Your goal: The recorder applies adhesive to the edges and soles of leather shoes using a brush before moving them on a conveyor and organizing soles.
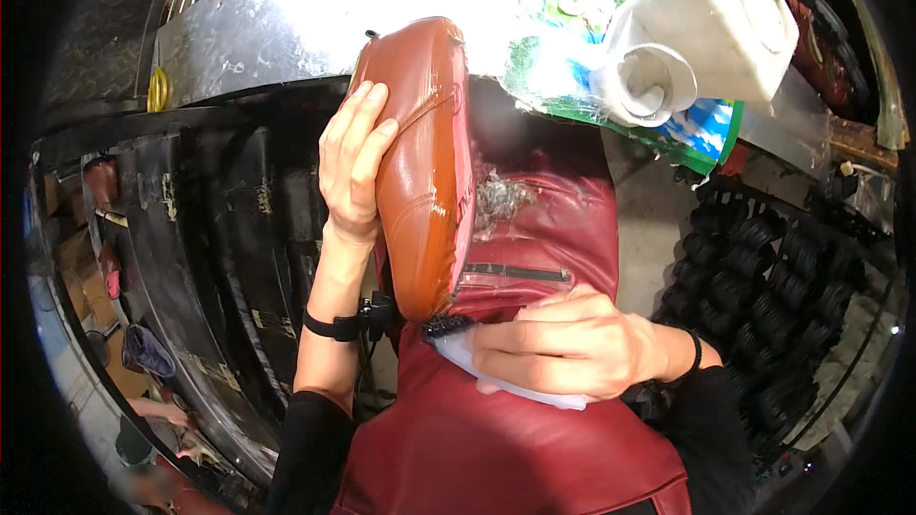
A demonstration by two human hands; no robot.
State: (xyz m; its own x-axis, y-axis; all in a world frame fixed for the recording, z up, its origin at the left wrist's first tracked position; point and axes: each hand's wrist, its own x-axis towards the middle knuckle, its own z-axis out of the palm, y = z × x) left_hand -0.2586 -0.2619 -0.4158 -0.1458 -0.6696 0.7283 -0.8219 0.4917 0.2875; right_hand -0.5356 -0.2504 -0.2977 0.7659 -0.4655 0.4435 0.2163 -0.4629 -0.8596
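Note:
A brown leather shoe upper [420, 148], with a pinkish band along its right edge, stands lengthwise in front of me. My left hand [355, 162] grips it from the left, fingers wrapped over its side. In my right hand [572, 343] is a brush [463, 345] with a whitish translucent handle. Its dark bristles touch the rounded near end of the shoe upper, at the lower edge. The underside of the shoe upper is mostly turned away from view. A dark red apron [515, 448] covers my lap beneath both hands.
Ahead is a metal-topped bench [277, 24]. On its right a white plastic container [735, 14] lies tipped, its open mouth holding white stuff, over a green and blue plastic sheet [711, 124]. Black soles [754, 277] fill a rack at right; a dark rack [210, 219] stands left.

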